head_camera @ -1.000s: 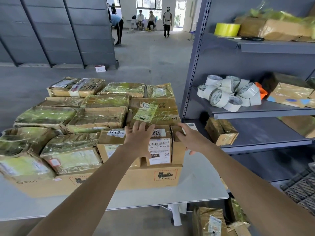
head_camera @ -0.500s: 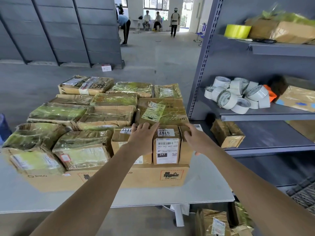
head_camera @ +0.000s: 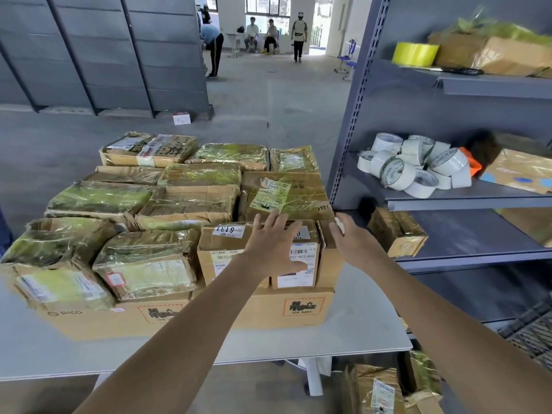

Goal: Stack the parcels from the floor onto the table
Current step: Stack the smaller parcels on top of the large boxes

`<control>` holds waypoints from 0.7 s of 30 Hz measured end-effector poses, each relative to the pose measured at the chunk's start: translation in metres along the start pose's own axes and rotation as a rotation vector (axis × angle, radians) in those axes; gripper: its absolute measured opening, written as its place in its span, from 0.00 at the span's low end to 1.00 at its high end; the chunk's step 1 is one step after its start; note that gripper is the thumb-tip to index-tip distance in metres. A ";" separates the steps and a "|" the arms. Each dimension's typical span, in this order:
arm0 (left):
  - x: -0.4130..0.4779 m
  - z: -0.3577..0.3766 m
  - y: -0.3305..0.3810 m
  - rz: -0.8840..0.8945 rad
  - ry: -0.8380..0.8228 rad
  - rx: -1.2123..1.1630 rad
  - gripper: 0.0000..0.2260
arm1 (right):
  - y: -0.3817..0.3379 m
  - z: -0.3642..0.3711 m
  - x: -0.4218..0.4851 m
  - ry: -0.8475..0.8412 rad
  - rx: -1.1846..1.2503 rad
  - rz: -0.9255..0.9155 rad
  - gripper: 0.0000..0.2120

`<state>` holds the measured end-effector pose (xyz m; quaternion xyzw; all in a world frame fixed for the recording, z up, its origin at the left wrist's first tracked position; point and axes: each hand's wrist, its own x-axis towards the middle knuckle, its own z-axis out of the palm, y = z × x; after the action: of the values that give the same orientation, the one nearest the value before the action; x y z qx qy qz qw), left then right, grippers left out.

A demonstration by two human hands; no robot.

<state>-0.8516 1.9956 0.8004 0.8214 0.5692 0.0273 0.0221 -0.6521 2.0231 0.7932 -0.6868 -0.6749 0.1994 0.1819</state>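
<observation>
Many taped cardboard parcels lie stacked on the white table [head_camera: 352, 333], the lowest being a wide flat box [head_camera: 268, 312] marked UN 3481. At the stack's front right stands a small labelled parcel [head_camera: 301, 264]. My left hand [head_camera: 273, 243] lies flat on its top with straight fingers. My right hand [head_camera: 354, 240] presses against the narrow parcel [head_camera: 328, 264] at the stack's right side, fingers extended. More parcels [head_camera: 376, 389] sit on the floor under the table's right end.
A grey metal shelf unit [head_camera: 463, 198] stands close on the right, holding tape rolls [head_camera: 418, 165], a yellow roll [head_camera: 415, 53] and boxes [head_camera: 397, 231]. Grey panels lean at the back left. People stand and sit far back by the doorway.
Both hands have stayed on the front right parcels, the left sliding slightly forward over the top. The view has shifted a little, moving the stack rightward in frame.
</observation>
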 end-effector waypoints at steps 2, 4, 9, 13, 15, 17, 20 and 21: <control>0.003 -0.001 0.004 0.015 0.003 -0.020 0.40 | 0.001 -0.003 -0.001 0.020 0.012 0.011 0.21; 0.008 -0.003 0.010 0.030 0.008 -0.043 0.40 | 0.002 -0.005 -0.003 0.023 0.037 0.025 0.20; 0.018 -0.005 0.018 0.057 -0.005 -0.049 0.40 | 0.009 -0.007 0.002 0.028 0.082 0.109 0.17; 0.025 -0.003 0.019 0.072 -0.005 -0.020 0.41 | 0.011 -0.008 0.012 -0.038 0.197 0.117 0.19; 0.030 -0.002 0.021 0.068 -0.016 -0.009 0.43 | 0.011 -0.009 0.021 -0.058 0.334 0.165 0.19; 0.035 0.001 0.022 0.056 -0.047 -0.008 0.45 | 0.009 -0.007 0.030 -0.092 0.456 0.239 0.21; 0.037 0.006 0.022 0.050 -0.081 -0.012 0.45 | 0.006 0.002 0.036 -0.191 0.517 0.261 0.28; 0.037 0.008 0.021 0.051 -0.081 -0.007 0.44 | 0.006 0.006 0.037 -0.222 0.548 0.254 0.29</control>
<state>-0.8181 2.0225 0.7941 0.8359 0.5468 -0.0036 0.0473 -0.6499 2.0597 0.7842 -0.6651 -0.5204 0.4685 0.2593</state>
